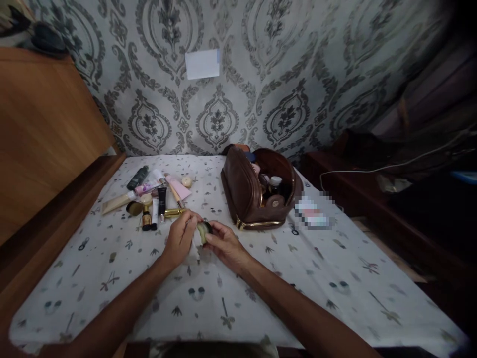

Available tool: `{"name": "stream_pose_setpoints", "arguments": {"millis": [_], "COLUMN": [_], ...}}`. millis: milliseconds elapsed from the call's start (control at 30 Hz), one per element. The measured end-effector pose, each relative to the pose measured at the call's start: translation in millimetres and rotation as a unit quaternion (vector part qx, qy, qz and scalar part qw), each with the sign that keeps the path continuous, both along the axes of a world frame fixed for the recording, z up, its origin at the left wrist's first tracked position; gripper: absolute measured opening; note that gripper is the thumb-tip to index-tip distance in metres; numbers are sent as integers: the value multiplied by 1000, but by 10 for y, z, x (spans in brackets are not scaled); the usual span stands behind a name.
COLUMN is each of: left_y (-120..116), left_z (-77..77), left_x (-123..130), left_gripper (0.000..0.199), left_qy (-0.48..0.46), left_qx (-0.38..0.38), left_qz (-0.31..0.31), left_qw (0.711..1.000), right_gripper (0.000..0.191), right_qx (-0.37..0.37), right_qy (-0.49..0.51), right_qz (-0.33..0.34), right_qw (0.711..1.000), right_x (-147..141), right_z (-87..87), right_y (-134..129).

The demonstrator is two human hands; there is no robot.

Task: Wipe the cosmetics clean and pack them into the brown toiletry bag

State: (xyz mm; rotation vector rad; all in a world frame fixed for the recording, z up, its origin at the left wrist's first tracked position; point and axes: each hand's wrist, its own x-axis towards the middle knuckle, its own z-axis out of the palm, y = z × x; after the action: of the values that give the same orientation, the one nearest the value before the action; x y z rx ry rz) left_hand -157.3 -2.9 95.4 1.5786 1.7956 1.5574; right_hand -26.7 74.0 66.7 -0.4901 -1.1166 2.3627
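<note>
My right hand [227, 243] is closed around a small round jar [203, 231], greenish with a dark edge, tilted on its side above the cloth. Against the jar's left side, my left hand [181, 236] pinches a white tissue [194, 249]; part of it hangs below the fingers. Just beyond the left fingertips lies a gold tube [174, 212]. A black tube [162, 201] and a small gold-and-black bottle [146, 219] are close by, among several other cosmetics. To the right of my hands stands a brown cosmetic bag [242, 191], unzipped, with bottles inside.
A patterned white cloth [223, 308] covers the table. Further left lie a beige tube [115, 203], a dark green bottle [137, 177] and a pink tube [179, 187]. A blurred-out item [313, 211] lies right of the bag. Wooden furniture [48, 134] borders the left; a wallpapered wall rises behind.
</note>
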Motion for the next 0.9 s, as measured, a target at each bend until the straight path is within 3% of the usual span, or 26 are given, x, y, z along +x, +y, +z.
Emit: {"name": "stream_pose_setpoints", "arguments": {"millis": [167, 300, 367, 467, 567, 633, 800, 900], "left_y": [47, 64, 40, -22, -74, -88, -72, -51], "left_z": [12, -25, -9, 28, 3, -44, -92, -66], "left_x": [-124, -165, -115, 18, 126, 143, 52, 4], "left_gripper": [42, 36, 33, 30, 34, 42, 42, 40], "left_qy": [-111, -253, -216, -60, 98, 169, 178, 152], "left_qx": [-21, -6, -19, -23, -20, -37, -48, -74], "left_qz": [32, 85, 60, -19, -83, -89, -60, -63], "left_qw": [993, 964, 974, 998, 991, 981, 981, 984], "right_gripper": [46, 53, 53, 46, 41, 45, 56, 50], "right_qx": [88, 171, 192, 222, 231, 223, 221, 269], "right_qy": [-9, -34, -44, -64, -74, -61, -40, -51], "right_qz": [-3, 4, -27, -102, -146, -139, -94, -89], "right_qw": [996, 985, 980, 967, 959, 963, 970, 958], "right_x": [8, -6, -21, -25, 4, 25, 45, 66], "right_z": [6, -20, -38, -48, -39, -36, -54, -50], "right_y": [-10, -35, -29, 24, 86, 107, 95, 83]}}
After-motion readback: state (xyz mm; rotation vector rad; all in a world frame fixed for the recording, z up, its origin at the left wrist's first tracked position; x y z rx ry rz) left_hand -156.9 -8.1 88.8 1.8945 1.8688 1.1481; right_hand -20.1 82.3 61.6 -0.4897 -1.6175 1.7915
